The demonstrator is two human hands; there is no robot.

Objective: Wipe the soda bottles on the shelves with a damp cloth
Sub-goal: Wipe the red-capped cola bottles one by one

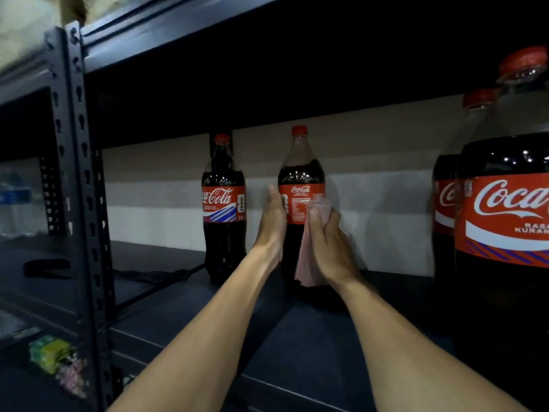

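Grip of the right hand (326, 242) is clamped on a bunched pink cloth (309, 263), pressing it to the label (298, 203) of the middle Coca-Cola bottle (301, 171), while the left hand (271, 221) lies flat, fingers (271, 190) straight, on the opposite flank, likely bracing it so rubbing cannot tip it. That bottle stands upright toward the back of the dark metal shelf (297, 337), 1 slimmer Coca-Cola bottle (222, 200) near on its left and 2 larger bottles (505, 209) well apart at the right, seemingly awaiting their turn.
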